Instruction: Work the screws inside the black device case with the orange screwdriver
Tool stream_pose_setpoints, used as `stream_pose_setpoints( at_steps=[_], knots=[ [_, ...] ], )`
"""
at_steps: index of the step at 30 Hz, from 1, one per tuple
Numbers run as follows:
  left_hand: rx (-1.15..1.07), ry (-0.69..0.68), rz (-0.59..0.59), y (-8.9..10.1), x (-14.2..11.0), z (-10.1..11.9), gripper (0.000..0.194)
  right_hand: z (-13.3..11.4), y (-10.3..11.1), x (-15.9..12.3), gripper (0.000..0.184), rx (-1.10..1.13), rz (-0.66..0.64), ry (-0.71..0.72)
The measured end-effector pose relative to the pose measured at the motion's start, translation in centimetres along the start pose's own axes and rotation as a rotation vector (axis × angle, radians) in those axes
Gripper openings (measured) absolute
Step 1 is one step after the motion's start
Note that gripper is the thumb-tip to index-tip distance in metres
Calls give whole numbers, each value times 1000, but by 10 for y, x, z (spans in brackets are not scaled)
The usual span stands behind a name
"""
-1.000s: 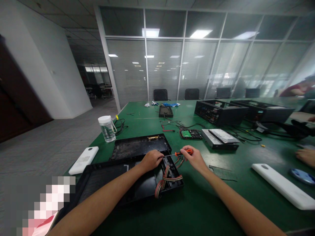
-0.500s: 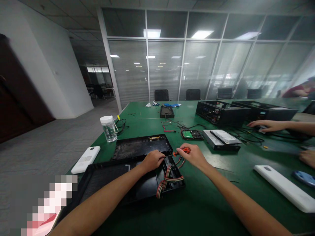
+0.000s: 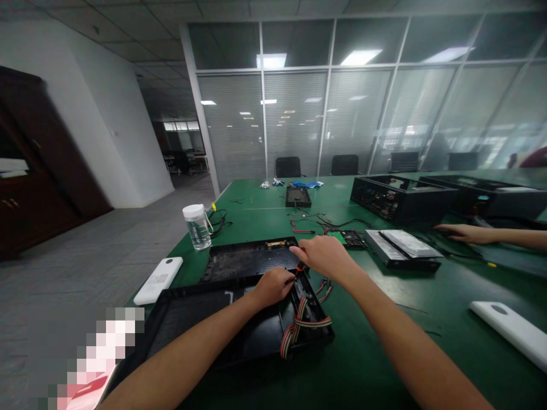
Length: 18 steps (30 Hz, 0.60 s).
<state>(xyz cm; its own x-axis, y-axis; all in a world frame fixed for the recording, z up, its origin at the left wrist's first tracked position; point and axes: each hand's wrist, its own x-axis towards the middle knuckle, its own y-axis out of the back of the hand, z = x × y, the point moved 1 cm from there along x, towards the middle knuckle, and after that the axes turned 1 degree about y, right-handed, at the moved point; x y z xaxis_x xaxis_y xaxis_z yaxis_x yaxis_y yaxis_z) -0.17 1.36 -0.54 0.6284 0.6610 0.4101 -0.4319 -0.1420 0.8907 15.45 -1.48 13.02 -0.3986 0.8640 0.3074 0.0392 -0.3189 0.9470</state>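
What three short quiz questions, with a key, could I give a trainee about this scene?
1. Which of the person's hands grips the red screwdriver?
2. True or false: the white-lidded bottle stands upright.
3. In the camera's view, the striped cables lie at which end of the nearer black case? A: left; B: right.
Key: 1. The right hand; 2. True; 3. B.

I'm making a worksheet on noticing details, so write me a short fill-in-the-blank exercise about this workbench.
1. The right hand grips an orange-handled ____.
2. The open case beneath the left hand is ____ in colour.
3. The clear bottle has a lid coloured ____.
4. The colour of the tabletop is ____.

Missing words: screwdriver; black; white; green.
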Motion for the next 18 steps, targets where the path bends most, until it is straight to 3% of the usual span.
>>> stream_pose_setpoints(
  at_steps=[3,7,11,15,18],
  knots=[
    [-8,2,7,-2,0,-1,13,2,3,-5,55,-48,-5,-80],
    [-8,2,19,-4,0,-2,12,-2,7,-7,38,23,-35,17],
    [-8,-2,13,-3,0,-2,11,-7,9,-6,50,4,-42,15],
    [0,4,11,-3,0,-2,10,-10,10,-7,39,67,-57,44],
    [6,0,20,-3,0,-1,11,-10,10,-8,50,14,-57,-44]
  ],
)
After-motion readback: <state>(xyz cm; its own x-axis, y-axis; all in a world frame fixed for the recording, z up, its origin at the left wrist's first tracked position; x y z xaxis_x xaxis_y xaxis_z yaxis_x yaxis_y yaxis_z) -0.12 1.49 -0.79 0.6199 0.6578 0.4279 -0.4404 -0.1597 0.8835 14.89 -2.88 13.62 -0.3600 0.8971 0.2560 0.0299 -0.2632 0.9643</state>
